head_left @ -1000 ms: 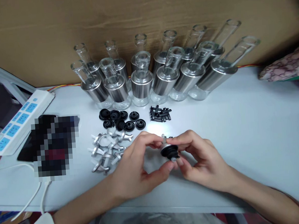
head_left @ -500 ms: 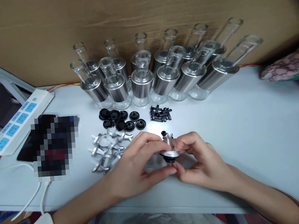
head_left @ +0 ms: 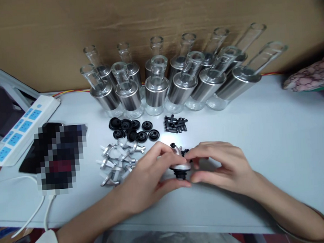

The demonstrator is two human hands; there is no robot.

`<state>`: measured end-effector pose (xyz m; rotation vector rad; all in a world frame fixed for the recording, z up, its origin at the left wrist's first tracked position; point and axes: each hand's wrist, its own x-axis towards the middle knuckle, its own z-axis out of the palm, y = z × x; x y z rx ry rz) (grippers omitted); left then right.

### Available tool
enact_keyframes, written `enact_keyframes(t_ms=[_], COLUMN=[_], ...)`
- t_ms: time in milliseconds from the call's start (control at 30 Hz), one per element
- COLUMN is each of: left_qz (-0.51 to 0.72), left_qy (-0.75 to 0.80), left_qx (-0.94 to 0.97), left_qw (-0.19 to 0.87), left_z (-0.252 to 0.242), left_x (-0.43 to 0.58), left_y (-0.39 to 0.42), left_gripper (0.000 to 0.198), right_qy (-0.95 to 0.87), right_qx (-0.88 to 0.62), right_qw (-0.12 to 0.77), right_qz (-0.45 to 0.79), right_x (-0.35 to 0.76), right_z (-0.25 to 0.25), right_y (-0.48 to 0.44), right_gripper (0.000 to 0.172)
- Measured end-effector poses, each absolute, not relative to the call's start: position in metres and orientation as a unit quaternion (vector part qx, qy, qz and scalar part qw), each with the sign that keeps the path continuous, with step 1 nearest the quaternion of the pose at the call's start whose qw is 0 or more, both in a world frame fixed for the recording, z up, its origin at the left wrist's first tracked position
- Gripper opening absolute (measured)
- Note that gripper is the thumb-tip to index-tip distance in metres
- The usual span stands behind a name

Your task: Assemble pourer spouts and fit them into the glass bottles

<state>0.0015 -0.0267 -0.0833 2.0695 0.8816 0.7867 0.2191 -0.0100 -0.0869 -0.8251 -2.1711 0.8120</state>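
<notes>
My left hand (head_left: 152, 177) holds a bottle pourer (head_left: 181, 167) between thumb and fingers, its silver spout with a black tip pointing up and its black ribbed stopper below. Beside it, my right hand (head_left: 223, 165) has thumb and fingers spread apart around nothing. Whether its fingertips touch the pourer I cannot tell. A few small black parts (head_left: 185, 153) show partly behind the pourer and right fingers. Left of my hands lies a pile of silver pourer spouts (head_left: 117, 164), partly covered by my left hand. Black rubber stoppers (head_left: 132, 134) and small black pieces (head_left: 176, 124) lie beyond.
Two rows of glass bottles with steel sleeves (head_left: 157, 96) stand along the cardboard wall (head_left: 154, 11). At the left are a white power strip (head_left: 26, 127), a dark phone (head_left: 28, 160), a blurred-out device and white cables (head_left: 47, 211). A patterned bundle (head_left: 311, 74) sits far right.
My right hand has let go of the pourer's stopper, its thumb and fingers moving apart and slightly right. The pourer has shifted a little left in my left hand.
</notes>
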Motion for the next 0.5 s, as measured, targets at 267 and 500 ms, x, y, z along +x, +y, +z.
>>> enact_keyframes(t_ms=[267,500], left_qz=[0.303,0.238], left_qy=[0.355,0.365], left_qx=[0.807,0.837], left_qw=[0.36,0.33], left_z=[-0.081,-0.075], left_x=[0.004,0.004], left_y=[-0.027,-0.027], left_gripper=[0.021,0.021], right_qy=[-0.86,-0.863], right_qx=[-0.465,-0.484], right_qw=[0.187,0.133], right_qz=[0.097,0.057], right_x=[0.234,0.235], right_z=[-0.108,-0.119], right_y=[0.017,0.02], right_gripper=[0.036,0.04])
